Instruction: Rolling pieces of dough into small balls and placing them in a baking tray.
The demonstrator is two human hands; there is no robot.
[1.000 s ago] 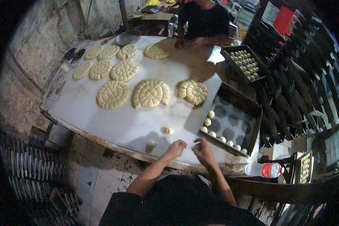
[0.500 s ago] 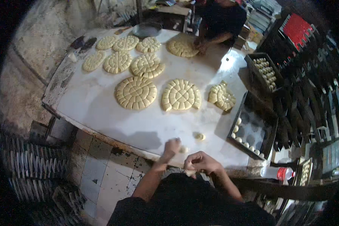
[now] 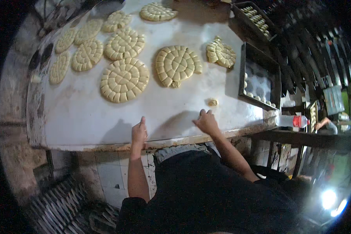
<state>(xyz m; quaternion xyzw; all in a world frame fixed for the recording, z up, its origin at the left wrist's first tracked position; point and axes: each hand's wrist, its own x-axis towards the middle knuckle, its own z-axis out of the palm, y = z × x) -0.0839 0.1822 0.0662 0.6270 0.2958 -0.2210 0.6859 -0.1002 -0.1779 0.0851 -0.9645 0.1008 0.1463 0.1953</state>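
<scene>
My left hand (image 3: 139, 132) is over the near edge of the table, its fingers curled and the thumb pointing away from me. Whatever it may hold is hidden. To its right, my right hand (image 3: 207, 122) has bent fingers over the tabletop, and its palm side cannot be seen. Just beyond that hand lies a small lump of dough (image 3: 213, 102), apart from the fingers. Farther away are a dough round cut into small pieces (image 3: 124, 80), another cut round with loosened edges (image 3: 176, 65), and a smaller, partly broken-up one (image 3: 221, 53).
Several more cut dough rounds (image 3: 87, 54) cover the left part of the pale table (image 3: 82, 121). A dark tray (image 3: 277, 80) with dough balls along its edge stands at right, a fuller tray (image 3: 269, 36) beyond. A clear bottle with a red label (image 3: 294, 121) lies beside the table.
My view has swung to the right and nearer. Both hands have moved farther apart, the right now out over the tabletop. The dough ball beside my left hand no longer shows.
</scene>
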